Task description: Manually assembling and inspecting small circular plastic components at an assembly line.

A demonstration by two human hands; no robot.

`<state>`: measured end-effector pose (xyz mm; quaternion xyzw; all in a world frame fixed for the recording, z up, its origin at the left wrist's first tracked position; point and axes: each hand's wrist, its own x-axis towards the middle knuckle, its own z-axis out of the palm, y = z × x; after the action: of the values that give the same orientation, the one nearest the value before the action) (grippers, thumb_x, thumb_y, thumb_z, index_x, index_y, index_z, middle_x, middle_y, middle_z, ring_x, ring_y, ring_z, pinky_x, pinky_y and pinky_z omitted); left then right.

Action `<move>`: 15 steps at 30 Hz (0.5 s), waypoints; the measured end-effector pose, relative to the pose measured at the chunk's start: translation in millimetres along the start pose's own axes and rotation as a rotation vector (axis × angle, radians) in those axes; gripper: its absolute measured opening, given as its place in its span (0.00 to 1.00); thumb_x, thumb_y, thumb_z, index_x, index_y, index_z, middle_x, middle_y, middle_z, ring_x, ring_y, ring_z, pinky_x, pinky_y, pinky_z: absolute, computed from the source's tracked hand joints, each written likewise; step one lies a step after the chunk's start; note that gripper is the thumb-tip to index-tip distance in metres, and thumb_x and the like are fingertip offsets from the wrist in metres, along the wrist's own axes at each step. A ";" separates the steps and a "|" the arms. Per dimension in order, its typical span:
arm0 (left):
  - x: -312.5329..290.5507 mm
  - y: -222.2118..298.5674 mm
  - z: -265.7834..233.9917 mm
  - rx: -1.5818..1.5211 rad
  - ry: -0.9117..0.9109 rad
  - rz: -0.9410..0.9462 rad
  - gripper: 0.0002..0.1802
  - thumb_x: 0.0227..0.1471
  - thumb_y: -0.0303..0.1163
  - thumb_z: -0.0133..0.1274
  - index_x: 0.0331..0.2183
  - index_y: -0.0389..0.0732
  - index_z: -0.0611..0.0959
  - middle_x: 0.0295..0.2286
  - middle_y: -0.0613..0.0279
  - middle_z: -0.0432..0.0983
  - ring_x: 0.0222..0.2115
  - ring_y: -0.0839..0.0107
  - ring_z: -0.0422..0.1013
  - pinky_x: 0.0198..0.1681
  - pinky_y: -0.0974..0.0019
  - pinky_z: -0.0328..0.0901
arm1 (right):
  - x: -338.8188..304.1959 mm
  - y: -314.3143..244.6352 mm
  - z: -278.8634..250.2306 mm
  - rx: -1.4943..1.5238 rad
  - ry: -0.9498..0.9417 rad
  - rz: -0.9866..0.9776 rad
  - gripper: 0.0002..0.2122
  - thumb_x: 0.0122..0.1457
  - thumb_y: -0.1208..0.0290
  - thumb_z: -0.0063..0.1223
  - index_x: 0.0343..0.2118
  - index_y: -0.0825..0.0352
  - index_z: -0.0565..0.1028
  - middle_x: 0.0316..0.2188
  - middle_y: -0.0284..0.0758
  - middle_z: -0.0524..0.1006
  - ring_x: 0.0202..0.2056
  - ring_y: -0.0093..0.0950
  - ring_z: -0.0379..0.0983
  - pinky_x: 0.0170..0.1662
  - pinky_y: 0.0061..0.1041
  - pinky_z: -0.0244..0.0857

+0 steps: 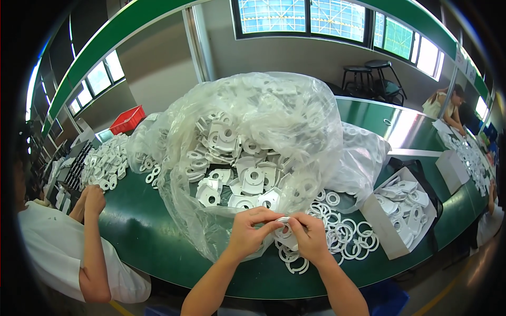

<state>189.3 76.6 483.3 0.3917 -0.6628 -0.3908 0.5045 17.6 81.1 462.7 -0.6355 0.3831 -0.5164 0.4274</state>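
Observation:
Both my hands meet over the near edge of the green table, in front of a big clear plastic bag (pixel 182 192). My left hand (pixel 247 231) pinches the upper left rim of a white plastic part with a round hole (pixel 287 241). From the other side, my right hand (pixel 311 236) grips the same part with thumb and fingers. A white ring seems to lie around its hole, partly hidden by my fingertips. Similar white parts (pixel 253 179) spill from the bag's mouth just beyond my hands. Loose white rings (pixel 345 234) lie in a pile beside my right hand.
A cardboard box (pixel 387 231) at the right holds more white parts. Behind it stands a second filled clear bag (pixel 361 158). At the left, a co-worker's hand (pixel 95 199) is near a heap of white parts (pixel 105 160) and a red bin (pixel 127 120). Another person sits far right.

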 end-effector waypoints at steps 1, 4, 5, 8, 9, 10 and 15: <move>-0.2 -0.1 -1.9 0.083 -0.046 0.033 0.08 0.45 0.21 0.58 0.32 0.34 0.84 0.27 0.61 0.78 0.27 0.78 0.71 0.30 0.77 0.64 | 0.4 0.3 -1.0 0.000 0.001 0.001 0.06 0.58 0.76 0.48 0.31 0.73 0.75 0.22 0.36 0.76 0.24 0.22 0.70 0.29 0.20 0.63; -1.4 -3.2 -0.5 0.118 -0.018 0.003 0.07 0.44 0.22 0.59 0.30 0.34 0.84 0.24 0.62 0.78 0.24 0.79 0.70 0.28 0.77 0.63 | 2.4 2.5 -4.0 -0.034 -0.036 0.033 0.06 0.57 0.75 0.49 0.29 0.73 0.75 0.20 0.36 0.76 0.23 0.21 0.70 0.29 0.20 0.63; -2.8 -2.8 0.7 0.117 -0.019 0.004 0.07 0.44 0.22 0.59 0.30 0.34 0.84 0.24 0.62 0.78 0.24 0.79 0.70 0.28 0.77 0.63 | 2.3 3.3 -5.0 -0.048 -0.041 0.048 0.07 0.56 0.74 0.50 0.28 0.73 0.75 0.19 0.36 0.75 0.22 0.21 0.70 0.28 0.20 0.62; -5.0 -0.2 6.1 0.094 -0.011 -0.048 0.07 0.44 0.24 0.59 0.31 0.35 0.84 0.23 0.58 0.78 0.23 0.77 0.71 0.27 0.75 0.64 | 2.0 3.2 -5.4 -0.054 -0.031 0.039 0.07 0.55 0.74 0.52 0.27 0.74 0.75 0.18 0.36 0.75 0.21 0.21 0.69 0.27 0.21 0.62; -4.8 0.3 7.0 0.055 -0.002 -0.091 0.07 0.45 0.24 0.59 0.31 0.35 0.84 0.24 0.58 0.78 0.23 0.77 0.71 0.27 0.75 0.64 | 1.9 2.7 -5.7 -0.045 -0.017 0.013 0.07 0.55 0.73 0.52 0.27 0.74 0.75 0.18 0.36 0.75 0.21 0.21 0.69 0.27 0.21 0.62; -4.8 0.3 7.0 0.018 0.006 -0.134 0.07 0.45 0.24 0.58 0.31 0.35 0.84 0.24 0.58 0.78 0.23 0.77 0.71 0.27 0.75 0.64 | 1.9 2.0 -6.1 -0.044 -0.016 0.015 0.07 0.55 0.73 0.52 0.27 0.74 0.75 0.18 0.36 0.75 0.21 0.21 0.69 0.27 0.21 0.62; -0.7 0.6 2.0 0.040 -0.045 -0.102 0.08 0.46 0.24 0.57 0.32 0.34 0.84 0.25 0.58 0.79 0.24 0.78 0.72 0.28 0.76 0.65 | 3.1 -4.7 -8.2 -0.147 0.018 0.056 0.06 0.53 0.74 0.52 0.26 0.73 0.76 0.18 0.34 0.75 0.22 0.18 0.69 0.27 0.18 0.61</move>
<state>187.4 77.7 483.3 0.4262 -0.6608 -0.4114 0.4609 10.3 78.7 468.9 -0.6494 0.4415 -0.4805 0.3905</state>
